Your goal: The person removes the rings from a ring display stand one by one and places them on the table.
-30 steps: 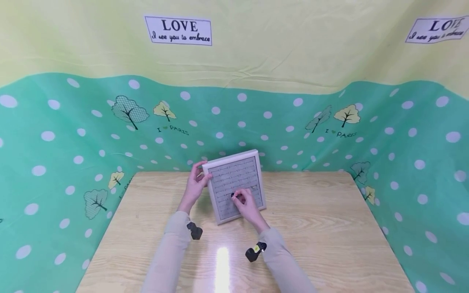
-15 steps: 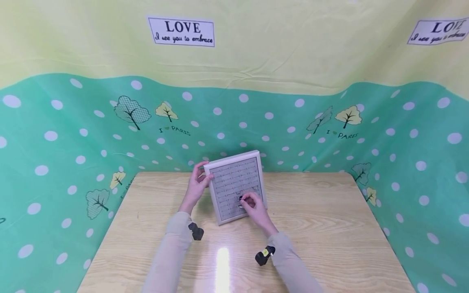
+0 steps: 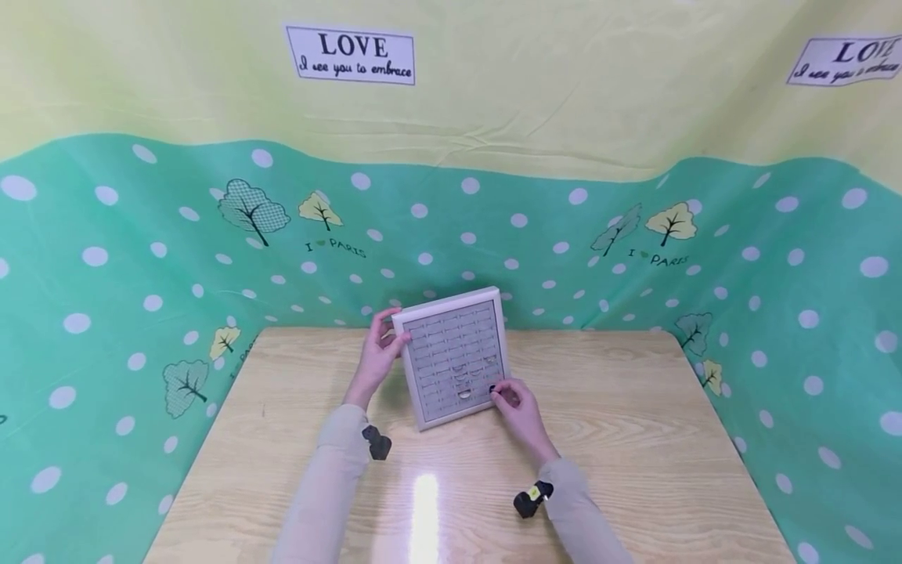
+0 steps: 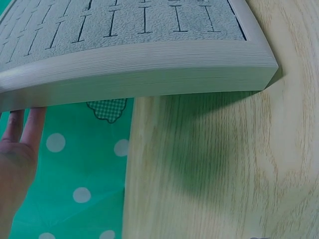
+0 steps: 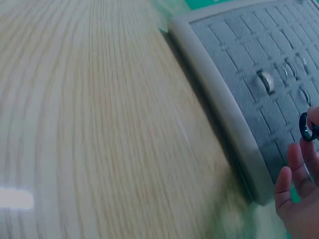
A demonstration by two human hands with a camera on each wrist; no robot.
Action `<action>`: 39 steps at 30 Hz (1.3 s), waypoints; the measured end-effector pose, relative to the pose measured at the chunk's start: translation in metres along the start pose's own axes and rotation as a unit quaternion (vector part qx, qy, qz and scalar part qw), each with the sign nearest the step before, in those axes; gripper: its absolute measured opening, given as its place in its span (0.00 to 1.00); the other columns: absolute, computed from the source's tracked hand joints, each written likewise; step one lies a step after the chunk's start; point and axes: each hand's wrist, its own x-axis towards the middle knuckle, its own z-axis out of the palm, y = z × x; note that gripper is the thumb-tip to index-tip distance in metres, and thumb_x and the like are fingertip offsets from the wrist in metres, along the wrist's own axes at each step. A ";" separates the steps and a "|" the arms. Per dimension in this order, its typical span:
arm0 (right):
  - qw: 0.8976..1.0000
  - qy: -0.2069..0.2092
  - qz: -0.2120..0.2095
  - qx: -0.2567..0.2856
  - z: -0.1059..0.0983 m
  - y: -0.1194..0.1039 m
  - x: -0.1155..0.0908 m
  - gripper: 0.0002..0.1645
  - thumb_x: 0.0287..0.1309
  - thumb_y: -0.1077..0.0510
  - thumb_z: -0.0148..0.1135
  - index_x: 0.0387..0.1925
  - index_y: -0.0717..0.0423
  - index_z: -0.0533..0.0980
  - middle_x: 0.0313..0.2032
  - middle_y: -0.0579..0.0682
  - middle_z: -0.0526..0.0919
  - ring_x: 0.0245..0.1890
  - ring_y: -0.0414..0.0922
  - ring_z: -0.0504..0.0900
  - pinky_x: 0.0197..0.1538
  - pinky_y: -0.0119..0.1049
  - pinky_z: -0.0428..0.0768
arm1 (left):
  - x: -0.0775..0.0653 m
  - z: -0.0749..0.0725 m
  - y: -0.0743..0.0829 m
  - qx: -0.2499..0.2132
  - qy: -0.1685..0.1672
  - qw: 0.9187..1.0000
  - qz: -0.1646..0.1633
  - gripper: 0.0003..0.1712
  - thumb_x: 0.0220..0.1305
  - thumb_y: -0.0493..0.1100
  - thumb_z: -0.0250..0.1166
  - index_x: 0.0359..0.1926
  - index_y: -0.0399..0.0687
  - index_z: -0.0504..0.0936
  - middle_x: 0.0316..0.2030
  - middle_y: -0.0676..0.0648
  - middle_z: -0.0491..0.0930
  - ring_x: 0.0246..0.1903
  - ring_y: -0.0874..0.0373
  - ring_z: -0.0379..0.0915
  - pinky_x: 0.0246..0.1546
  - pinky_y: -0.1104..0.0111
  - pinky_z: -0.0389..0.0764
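Observation:
A ring display tray (image 3: pixel 451 301), with a pale frame and a slotted grey foam panel, stands tilted near the back of the table. My left hand (image 3: pixel 373 359) grips its upper left corner, thumb on the front. Fingers (image 4: pixel 32 129) of that hand show at the frame's underside in the left wrist view. My right hand (image 3: pixel 523 415) pinches a black ring (image 5: pixel 303 127) over the tray's lower right side. A broad silver ring (image 5: pixel 267 82) sits in a slot, with several thinner rings (image 5: pixel 305 95) in slots close by.
The wooden table (image 3: pixel 634 439) spreads in front of the tray and to both sides. Behind and beside it hangs a green and yellow cloth (image 3: pixel 550 243) with white dots and printed trees. The table's back edge lies close behind the tray.
My right hand has moved rightward across the panel with the black ring, from its lower middle to its lower right edge, uncovering several seated rings. The left hand keeps its hold on the tray.

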 end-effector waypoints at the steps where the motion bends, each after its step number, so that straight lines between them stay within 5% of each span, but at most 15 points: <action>1: 1.000 0.004 0.006 -0.002 -0.003 0.003 0.000 0.05 0.57 0.72 0.62 0.35 0.71 0.75 0.40 0.63 0.76 0.34 0.44 0.74 0.38 0.28 0.75 | 0.000 0.000 0.000 0.000 -0.001 1.000 0.003 0.30 0.65 0.28 0.59 0.66 0.37 0.60 0.49 0.33 0.73 0.41 0.50 0.78 0.40 0.56 0.83; 7: 0.999 0.027 0.037 -0.030 -0.020 0.041 0.006 0.05 0.59 0.67 0.64 0.37 0.64 0.77 0.43 0.57 0.77 0.37 0.43 0.75 0.44 0.32 0.76 | 0.001 -0.001 -0.003 -0.002 0.003 1.000 0.003 0.30 0.65 0.28 0.60 0.66 0.38 0.61 0.46 0.39 0.75 0.39 0.55 0.79 0.39 0.59 0.84; 13: 0.996 0.030 0.048 -0.075 -0.033 0.048 0.003 0.05 0.57 0.67 0.64 0.36 0.62 0.77 0.42 0.56 0.76 0.40 0.49 0.75 0.46 0.39 0.76 | 0.001 -0.001 -0.004 -0.007 0.008 1.000 -0.004 0.31 0.65 0.28 0.60 0.66 0.37 0.60 0.46 0.40 0.75 0.39 0.56 0.79 0.39 0.59 0.84; 22: 0.993 0.043 0.032 -0.105 -0.051 0.068 0.007 0.04 0.58 0.68 0.64 0.36 0.63 0.77 0.40 0.57 0.76 0.40 0.50 0.74 0.40 0.33 0.74 | 0.001 0.000 -0.004 -0.001 0.006 1.000 -0.008 0.31 0.65 0.29 0.60 0.67 0.37 0.59 0.47 0.40 0.74 0.39 0.56 0.79 0.39 0.60 0.84; 31: 0.988 0.066 0.001 -0.138 -0.068 0.085 0.020 0.04 0.56 0.70 0.63 0.35 0.66 0.77 0.40 0.61 0.77 0.46 0.57 0.74 0.53 0.51 0.72 | 0.007 -0.004 -0.020 -0.003 0.007 1.000 0.002 0.30 0.66 0.29 0.58 0.66 0.40 0.60 0.48 0.39 0.74 0.40 0.56 0.78 0.38 0.62 0.84; 39: 0.984 0.081 0.009 -0.156 -0.073 0.092 0.025 0.04 0.57 0.69 0.62 0.35 0.66 0.78 0.43 0.63 0.78 0.50 0.60 0.70 0.57 0.55 0.64 | 0.009 -0.005 -0.031 0.017 0.013 1.000 0.019 0.29 0.67 0.32 0.59 0.66 0.42 0.60 0.48 0.40 0.75 0.40 0.57 0.79 0.35 0.64 0.84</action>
